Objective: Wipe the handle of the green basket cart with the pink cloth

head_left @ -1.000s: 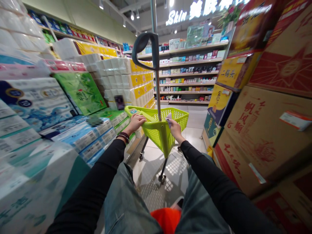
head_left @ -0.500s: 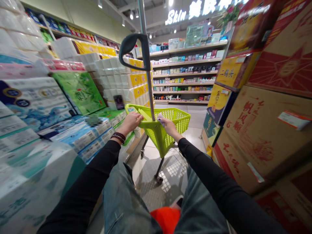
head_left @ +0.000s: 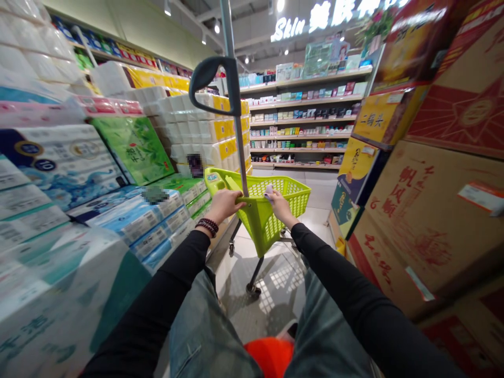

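Lime-green basket cart: centre of the frame, its near corner pointing down toward the wearer, the far part of the basket reaching right.
Left hand: just left of centre, palm down; the grip is clamped on the near rim, fingers curled over it beside the pole.
Right hand: just right of centre, at the same rim; the grip is closed on a pale lilac cloth, though whether the cloth touches the rim is hard to tell.
Metal pole: rises from the near corner to the top edge, between the hands, carrying a grey loop handle at upper centre.
Wheels: lower centre, on the floor.
Tissue packs: stacked across the left side.
Cartons: piled along the right edge.
Shelves: upper centre to right, lined with small boxes and bottles, under a lit "Skin" sign.
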Demonstrator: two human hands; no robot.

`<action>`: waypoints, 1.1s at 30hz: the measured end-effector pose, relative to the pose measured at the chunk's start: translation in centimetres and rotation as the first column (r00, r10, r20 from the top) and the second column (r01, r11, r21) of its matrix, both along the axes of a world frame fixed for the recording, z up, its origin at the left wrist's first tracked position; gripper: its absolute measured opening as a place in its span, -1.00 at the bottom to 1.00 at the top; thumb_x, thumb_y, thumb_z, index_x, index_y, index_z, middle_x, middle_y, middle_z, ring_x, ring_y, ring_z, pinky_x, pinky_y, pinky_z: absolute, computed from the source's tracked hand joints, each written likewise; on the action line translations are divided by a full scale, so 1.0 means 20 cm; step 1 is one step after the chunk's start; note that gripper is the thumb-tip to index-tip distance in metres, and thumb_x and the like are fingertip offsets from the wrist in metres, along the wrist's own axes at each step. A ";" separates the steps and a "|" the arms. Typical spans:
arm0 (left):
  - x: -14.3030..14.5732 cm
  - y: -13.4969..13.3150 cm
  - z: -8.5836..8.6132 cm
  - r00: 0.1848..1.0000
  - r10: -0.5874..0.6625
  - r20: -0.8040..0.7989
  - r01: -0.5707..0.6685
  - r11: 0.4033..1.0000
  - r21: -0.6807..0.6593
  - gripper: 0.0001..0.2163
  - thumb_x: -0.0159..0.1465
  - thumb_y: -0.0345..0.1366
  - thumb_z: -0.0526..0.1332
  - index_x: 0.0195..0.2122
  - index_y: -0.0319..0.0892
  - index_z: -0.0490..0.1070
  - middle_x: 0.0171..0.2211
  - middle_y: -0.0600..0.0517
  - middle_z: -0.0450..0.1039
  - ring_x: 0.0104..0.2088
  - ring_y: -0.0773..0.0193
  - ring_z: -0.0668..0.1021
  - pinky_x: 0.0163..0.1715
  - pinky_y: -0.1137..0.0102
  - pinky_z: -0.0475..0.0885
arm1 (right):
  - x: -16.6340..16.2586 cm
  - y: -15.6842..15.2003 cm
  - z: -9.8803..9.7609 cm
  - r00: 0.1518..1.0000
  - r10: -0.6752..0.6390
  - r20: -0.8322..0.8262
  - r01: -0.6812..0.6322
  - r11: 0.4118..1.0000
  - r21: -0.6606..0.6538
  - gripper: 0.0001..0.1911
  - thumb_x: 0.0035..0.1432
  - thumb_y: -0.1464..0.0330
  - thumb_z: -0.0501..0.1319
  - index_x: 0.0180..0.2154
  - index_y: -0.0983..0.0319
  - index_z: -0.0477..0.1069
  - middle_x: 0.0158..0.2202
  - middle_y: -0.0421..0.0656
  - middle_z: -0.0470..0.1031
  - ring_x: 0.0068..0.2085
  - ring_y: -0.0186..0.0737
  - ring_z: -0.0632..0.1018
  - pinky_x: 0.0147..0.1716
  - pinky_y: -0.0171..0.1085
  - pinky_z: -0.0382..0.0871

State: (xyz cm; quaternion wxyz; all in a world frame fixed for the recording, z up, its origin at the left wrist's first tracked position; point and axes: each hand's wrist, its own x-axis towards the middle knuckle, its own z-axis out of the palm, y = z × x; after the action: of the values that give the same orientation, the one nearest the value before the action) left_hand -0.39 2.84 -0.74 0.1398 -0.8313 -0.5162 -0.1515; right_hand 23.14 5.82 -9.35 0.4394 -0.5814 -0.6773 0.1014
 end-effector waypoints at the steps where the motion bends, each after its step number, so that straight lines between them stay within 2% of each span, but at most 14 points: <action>1: 0.00 0.00 0.00 1.000 -0.001 0.008 0.001 1.000 0.003 -0.67 0.34 0.00 0.31 -0.02 -0.08 0.65 -0.16 -0.13 0.70 -0.13 -0.05 0.66 -0.15 0.23 0.41 | -0.01 -0.01 0.01 1.000 -0.003 0.016 0.003 1.000 0.006 -0.60 0.31 0.48 0.15 0.04 0.18 0.67 0.29 -0.03 0.49 0.03 0.03 0.65 0.06 -0.13 0.49; 6: 0.00 -0.01 -0.01 1.000 -0.015 0.002 0.015 1.000 0.013 -0.69 0.34 -0.02 0.30 -0.06 -0.08 0.66 -0.18 -0.12 0.69 -0.13 -0.03 0.66 -0.17 0.24 0.40 | -0.14 -0.08 0.04 0.978 0.182 0.098 -0.195 0.969 0.149 -0.53 0.35 0.51 0.10 0.13 0.09 0.61 0.14 -0.10 0.59 0.02 -0.07 0.63 0.05 -0.21 0.47; 9: -0.02 0.00 -0.01 0.999 -0.033 -0.012 0.033 0.999 0.014 -0.67 0.35 0.00 0.28 -0.06 -0.08 0.67 -0.18 -0.13 0.69 -0.14 -0.03 0.66 -0.18 0.24 0.40 | -0.11 -0.09 0.03 0.962 0.252 0.110 -0.268 0.946 0.179 -0.52 0.36 0.51 0.10 0.16 0.07 0.59 0.15 -0.13 0.60 0.06 -0.08 0.61 0.10 -0.20 0.46; 11: -0.04 0.00 -0.02 0.999 -0.048 -0.010 0.048 0.999 0.013 -0.66 0.34 0.01 0.28 -0.04 -0.07 0.68 -0.17 -0.12 0.69 -0.14 -0.02 0.66 -0.18 0.25 0.40 | -0.05 -0.08 0.02 0.973 0.203 0.111 -0.216 0.969 0.117 -0.51 0.32 0.54 0.11 0.15 0.11 0.60 0.16 -0.10 0.60 0.05 -0.04 0.62 0.10 -0.17 0.47; 13: -0.05 0.01 -0.03 0.999 -0.054 -0.003 0.054 0.998 0.010 -0.65 0.34 0.01 0.29 -0.01 -0.06 0.68 -0.14 -0.12 0.70 -0.13 -0.01 0.66 -0.18 0.26 0.39 | -0.01 -0.06 0.02 0.988 0.096 0.122 -0.100 0.995 0.029 -0.46 0.24 0.60 0.10 0.14 0.17 0.61 0.15 -0.05 0.61 0.02 0.01 0.63 0.09 -0.14 0.47; 15: -0.06 0.02 -0.03 0.999 -0.051 0.005 0.051 0.999 0.006 -0.65 0.33 0.01 0.30 -0.01 -0.06 0.68 -0.14 -0.12 0.70 -0.13 -0.01 0.66 -0.19 0.26 0.39 | -0.01 -0.04 0.02 0.990 0.044 0.135 -0.043 0.999 -0.009 -0.42 0.19 0.63 0.10 0.14 0.19 0.62 0.14 -0.04 0.62 0.01 0.02 0.64 0.09 -0.14 0.46; 21: -0.05 0.00 -0.01 1.000 -0.015 0.018 0.015 1.000 -0.006 -0.64 0.32 0.00 0.30 0.00 -0.07 0.68 -0.17 -0.13 0.70 -0.13 -0.03 0.66 -0.16 0.23 0.41 | -0.15 -0.01 0.06 0.956 0.271 0.115 -0.285 0.949 0.132 -0.55 0.36 0.49 0.10 0.12 0.07 0.61 0.09 -0.17 0.64 0.03 -0.10 0.61 0.08 -0.24 0.45; 24: -0.05 -0.01 -0.01 1.000 -0.014 0.019 0.015 1.000 -0.007 -0.64 0.33 0.00 0.30 0.01 -0.07 0.68 -0.16 -0.13 0.70 -0.13 -0.01 0.66 -0.13 0.23 0.41 | -0.13 0.00 0.06 0.965 0.229 0.127 -0.239 0.968 0.073 -0.57 0.41 0.45 0.08 0.16 0.09 0.58 0.09 -0.12 0.62 0.02 -0.10 0.62 0.08 -0.22 0.45; 28: -0.06 0.00 -0.02 0.999 -0.025 0.025 0.025 1.000 -0.006 -0.64 0.33 0.01 0.29 0.00 -0.06 0.67 -0.15 -0.13 0.70 -0.14 -0.01 0.65 -0.12 0.21 0.41 | -0.09 0.01 0.05 0.987 0.077 0.144 -0.079 0.997 0.006 -0.50 0.31 0.54 0.12 0.18 0.13 0.56 0.21 -0.04 0.53 0.00 -0.05 0.63 0.08 -0.16 0.45; 30: -0.06 0.01 -0.02 0.999 -0.025 0.030 0.025 1.000 -0.002 -0.65 0.33 0.01 0.29 -0.01 -0.05 0.68 -0.16 -0.12 0.70 -0.14 -0.01 0.65 -0.13 0.22 0.41 | -0.12 0.00 0.05 0.983 0.098 0.155 -0.104 0.994 0.031 -0.47 0.29 0.55 0.13 0.18 0.08 0.56 0.22 -0.09 0.53 0.03 -0.06 0.62 0.11 -0.16 0.45; 33: -0.06 0.01 -0.02 0.999 -0.024 0.029 0.024 1.000 0.003 -0.67 0.33 0.01 0.29 -0.03 -0.04 0.68 -0.17 -0.11 0.70 -0.14 0.00 0.65 -0.13 0.23 0.41 | -0.19 -0.03 0.04 0.955 0.215 0.205 -0.240 0.964 0.110 -0.46 0.31 0.52 0.11 0.23 0.06 0.52 0.21 -0.11 0.55 0.12 -0.06 0.58 0.20 -0.14 0.42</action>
State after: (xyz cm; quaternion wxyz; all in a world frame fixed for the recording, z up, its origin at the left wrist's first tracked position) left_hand -1.56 3.08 -1.21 0.1317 -0.8350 -0.5079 -0.1660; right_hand 19.38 5.30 -8.52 0.3958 -0.4757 -0.7840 0.0496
